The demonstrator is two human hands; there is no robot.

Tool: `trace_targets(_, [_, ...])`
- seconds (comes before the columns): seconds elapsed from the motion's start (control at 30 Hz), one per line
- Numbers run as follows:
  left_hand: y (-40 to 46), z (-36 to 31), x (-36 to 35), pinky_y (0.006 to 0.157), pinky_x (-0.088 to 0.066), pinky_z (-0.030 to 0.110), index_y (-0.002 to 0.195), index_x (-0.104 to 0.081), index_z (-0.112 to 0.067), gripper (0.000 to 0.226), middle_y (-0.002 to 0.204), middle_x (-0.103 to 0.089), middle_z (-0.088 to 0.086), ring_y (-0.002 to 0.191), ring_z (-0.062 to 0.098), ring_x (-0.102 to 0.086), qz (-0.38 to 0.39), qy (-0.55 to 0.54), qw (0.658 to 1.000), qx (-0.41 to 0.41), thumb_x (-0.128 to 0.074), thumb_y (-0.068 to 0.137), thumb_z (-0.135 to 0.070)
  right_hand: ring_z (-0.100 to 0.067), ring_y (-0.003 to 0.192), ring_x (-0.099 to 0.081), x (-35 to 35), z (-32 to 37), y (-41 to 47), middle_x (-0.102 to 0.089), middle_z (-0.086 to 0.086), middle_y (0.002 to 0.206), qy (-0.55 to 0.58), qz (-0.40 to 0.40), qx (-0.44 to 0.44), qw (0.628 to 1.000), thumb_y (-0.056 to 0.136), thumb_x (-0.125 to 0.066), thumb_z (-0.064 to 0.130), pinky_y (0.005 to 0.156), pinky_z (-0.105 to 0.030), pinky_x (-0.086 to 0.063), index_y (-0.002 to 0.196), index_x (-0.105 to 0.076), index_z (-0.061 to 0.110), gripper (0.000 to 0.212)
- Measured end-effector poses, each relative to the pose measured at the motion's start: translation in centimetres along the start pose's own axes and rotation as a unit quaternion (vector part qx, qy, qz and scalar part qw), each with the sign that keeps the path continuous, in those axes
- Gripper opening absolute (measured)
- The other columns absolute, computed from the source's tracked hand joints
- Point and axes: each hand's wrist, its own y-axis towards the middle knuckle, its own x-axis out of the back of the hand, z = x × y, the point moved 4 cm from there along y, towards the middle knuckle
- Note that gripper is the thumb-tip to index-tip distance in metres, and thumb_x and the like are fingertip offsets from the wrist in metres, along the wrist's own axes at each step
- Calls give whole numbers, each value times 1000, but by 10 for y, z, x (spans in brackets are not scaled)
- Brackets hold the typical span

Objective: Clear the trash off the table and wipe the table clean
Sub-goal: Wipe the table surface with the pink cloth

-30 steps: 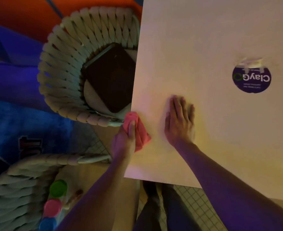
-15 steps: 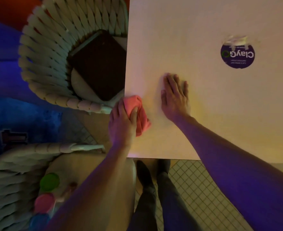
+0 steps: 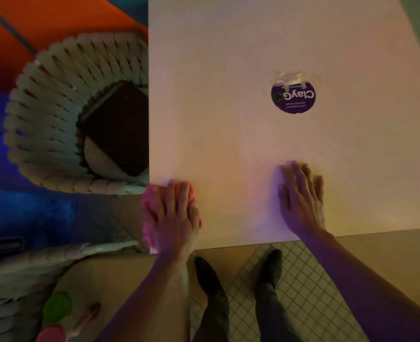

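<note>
The pink cloth (image 3: 152,213) is pressed flat onto the near left corner of the white worktop (image 3: 228,58) by the left hand (image 3: 176,218). The fingers of that hand are laid straight and close together over the cloth, pointing away from the person, so the grip is an open-palmed press rather than a clench; cloth is seen bulging out at the left of the hand and overhanging the worktop's left edge. The left forearm is stretched up from the bottom of the view. The right hand (image 3: 302,198) is laid palm down on the bare worktop, right of the cloth and well apart from it, near the front edge, with fingers extended and nothing held. A round purple sticker (image 3: 293,98) is seen on the worktop beyond the right hand. A woven chair (image 3: 55,119) is drawn up at the worktop's left edge.
</note>
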Motion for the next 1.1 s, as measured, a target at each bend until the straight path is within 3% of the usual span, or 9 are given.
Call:
trace_targets(0.17, [82, -48, 3, 108, -19, 74, 150, -32, -29, 55, 159, -30, 4, 144, 42, -27, -28, -33, 996, 79, -33, 98, -46, -30, 151, -21, 16, -53, 2, -29, -6, 161, 9, -37, 0, 999, 102, -36, 34, 120, -58, -14, 153, -37, 23, 51])
trace_targets(0.3, [128, -121, 2, 110, -20, 69, 152, -33, -30, 58, 159, -33, 3, 145, 42, -28, -45, -25, 997, 58, -34, 96, -46, -29, 152, -19, 14, -55, 3, -29, -5, 162, 28, -49, 11, 998, 99, -41, 27, 121, -57, -12, 153, -37, 23, 54])
trace_targets(0.5, [90, -236, -5, 116, -17, 60, 155, -29, -31, 57, 161, -31, -1, 149, 37, -22, -56, 11, 992, -117, -35, 100, -45, -28, 152, -17, 14, -60, 3, -30, -4, 161, 49, -54, 15, 997, 98, -40, 26, 121, -57, -12, 152, -39, 21, 54])
trace_targets(0.6, [44, -226, -8, 117, -20, 56, 156, -28, -32, 56, 162, -29, -4, 151, 33, -20, -29, 15, 974, -225, -34, 102, -46, -29, 152, -18, 13, -62, 2, -31, -5, 160, 55, -54, 23, 997, 98, -42, 22, 121, -57, -13, 150, -41, 17, 53])
trace_targets(0.7, [9, -173, -4, 118, -24, 53, 153, -36, -33, 52, 162, -30, -5, 151, 28, -21, -17, 1, 955, -296, -39, 103, -48, -30, 151, -21, 16, -66, 1, -32, -7, 160, 63, -53, 17, 996, 98, -46, 21, 121, -56, -16, 150, -42, 15, 52])
trace_targets(0.77, [-1, -125, -4, 119, -21, 56, 151, -38, -37, 56, 164, -22, -4, 151, 31, -18, -8, 16, 971, -239, -39, 99, -58, -30, 151, -20, 19, -74, 0, -31, -7, 160, 56, -42, 5, 998, 100, -44, 25, 121, -56, -17, 150, -41, 17, 51])
trace_targets(0.9, [-10, -68, -2, 115, -15, 66, 156, -23, -37, 74, 168, -4, 6, 150, 45, -10, 35, 43, 996, -72, -25, 91, -72, -30, 152, -17, 30, -112, -4, -28, -5, 162, 15, -12, -20, 1000, 102, -37, 34, 120, -60, -13, 153, -36, 25, 51])
trace_targets(1.0, [0, -93, -5, 115, -19, 67, 156, -23, -33, 76, 165, -12, 15, 144, 53, -18, 26, -1, 1000, 14, -17, 93, -73, -31, 152, -15, 40, -145, -7, -25, -4, 163, -15, -1, -26, 1000, 103, -33, 41, 120, -61, -10, 154, -34, 28, 52])
trace_targets(1.1, [27, -141, -10, 110, -27, 67, 152, -35, -25, 70, 160, -24, 23, 136, 59, -30, -14, -19, 998, 63, -24, 97, -66, -30, 153, -12, 44, -159, -10, -21, -2, 164, -21, -4, -32, 999, 103, -34, 43, 120, -60, -8, 155, -30, 31, 53])
